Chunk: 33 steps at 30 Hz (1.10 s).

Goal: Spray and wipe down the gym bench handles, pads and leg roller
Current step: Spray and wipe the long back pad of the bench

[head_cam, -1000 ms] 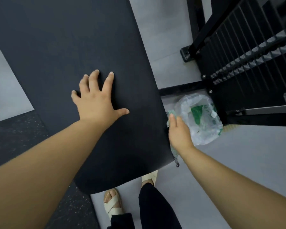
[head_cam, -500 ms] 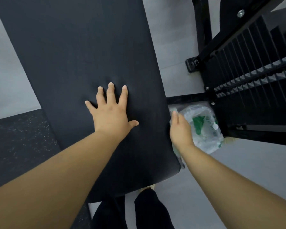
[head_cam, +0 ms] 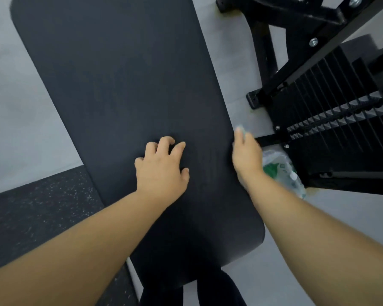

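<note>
Bench pad (head_cam: 119, 85): matt black upholstery, smooth, faint fine grain, no shine.
Frame (head_cam: 296, 21): black painted metal, slight sheen along the edges.
Bolts (head_cam: 313, 41): bare silvery metal, bright.
Weight stack (head_cam: 314, 100): black ribbed plates, dull finish.
Floor (head_cam: 20, 107): pale grey, smooth, matt.
Rubber mat (head_cam: 31, 217): dark, rough-looking, flecked with pale specks.
Bag (head_cam: 283, 173): thin clear plastic, crinkled, glossy, green print.
Cloth (head_cam: 239, 129): pale green, too blurred to tell the weave.

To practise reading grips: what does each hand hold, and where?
Right hand presses a pale cloth to the pad edge; blur hides where it grips. Left hand rests on the pad, empty.
</note>
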{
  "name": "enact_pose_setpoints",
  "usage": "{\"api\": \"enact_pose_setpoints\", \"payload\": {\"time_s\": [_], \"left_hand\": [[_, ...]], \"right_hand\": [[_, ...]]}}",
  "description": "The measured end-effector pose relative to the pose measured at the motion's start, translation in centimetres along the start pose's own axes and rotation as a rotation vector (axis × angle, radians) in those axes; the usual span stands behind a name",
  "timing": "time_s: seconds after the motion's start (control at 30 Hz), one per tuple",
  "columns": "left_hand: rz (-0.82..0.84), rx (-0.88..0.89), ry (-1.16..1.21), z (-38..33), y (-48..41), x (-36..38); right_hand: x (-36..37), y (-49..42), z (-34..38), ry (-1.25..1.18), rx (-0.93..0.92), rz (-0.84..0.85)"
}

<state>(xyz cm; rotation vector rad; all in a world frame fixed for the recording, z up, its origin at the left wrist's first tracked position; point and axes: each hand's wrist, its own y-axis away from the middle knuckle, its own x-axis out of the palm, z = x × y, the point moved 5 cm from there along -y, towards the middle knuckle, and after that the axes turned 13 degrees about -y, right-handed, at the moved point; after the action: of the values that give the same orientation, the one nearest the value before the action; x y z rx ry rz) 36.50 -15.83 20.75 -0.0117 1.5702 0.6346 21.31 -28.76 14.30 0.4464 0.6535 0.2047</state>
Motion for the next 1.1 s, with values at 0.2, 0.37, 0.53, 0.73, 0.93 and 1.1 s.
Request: {"api": "enact_pose_setpoints", "payload": {"time_s": [0.2, 0.37, 0.53, 0.73, 0.93, 1.1], "left_hand": [[-0.2, -0.014, -0.054, 4.2, -5.7, -5.3], [-0.044, -0.066, -0.193, 6.5, -10.4, -6.0], [-0.02, -0.077, -0.232, 6.3, -10.8, -5.7], [0.041, -0.099, -0.292, 5.8, -10.9, -5.7], [0.083, -0.116, -0.326, 5.6, -10.9, -5.9], [0.104, -0.122, -0.325, 5.6, -10.9, -5.9]], "right_hand": [[-2.0, 2.7, -3.3, -0.004, 0.186, 0.037], [2.7, -5.3, 8.5, -0.036, -0.019, 0.031], [4.3, -6.6, 11.8, -0.063, -0.122, 0.032], [0.4, -2.5, 3.1, -0.066, 0.082, 0.189], [5.0, -9.3, 15.1, -0.053, -0.066, 0.205], [7.1, -11.7, 19.6, -0.144, -0.167, 0.206]]}}
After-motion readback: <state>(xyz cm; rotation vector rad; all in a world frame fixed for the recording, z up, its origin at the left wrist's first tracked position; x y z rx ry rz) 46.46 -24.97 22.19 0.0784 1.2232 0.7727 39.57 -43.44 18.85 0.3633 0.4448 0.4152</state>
